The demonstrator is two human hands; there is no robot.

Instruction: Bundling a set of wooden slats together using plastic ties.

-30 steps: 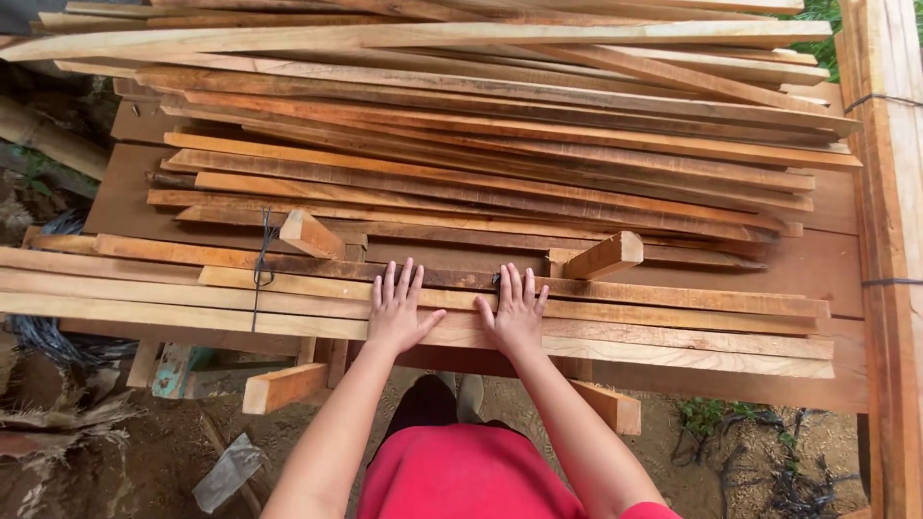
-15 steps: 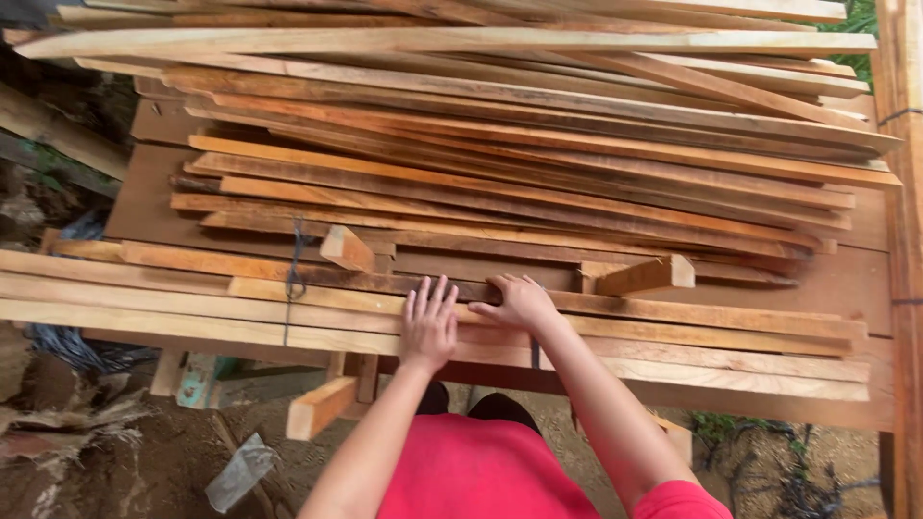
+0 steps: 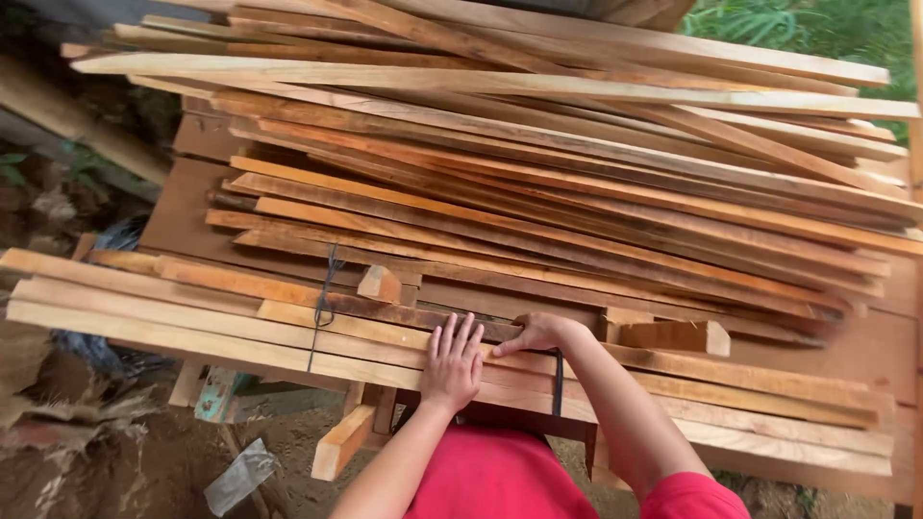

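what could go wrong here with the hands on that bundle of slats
Splinters: the left hand lies flat and the right hand curls over the rough sawn front slats.

Pinching: the right hand's fingers sit by the dark strap and between slats, which might shift and nip them.

Sliding: the loose slat pile behind lies uneven and crossed; a jolt might send pieces toward the hands. The wire tie could also scratch.

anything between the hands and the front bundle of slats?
Nothing visible. The left hand lies flat on the bundled slats, and the right hand rests on them beside it, next to a dark strap. The wire tie sits off to the left.
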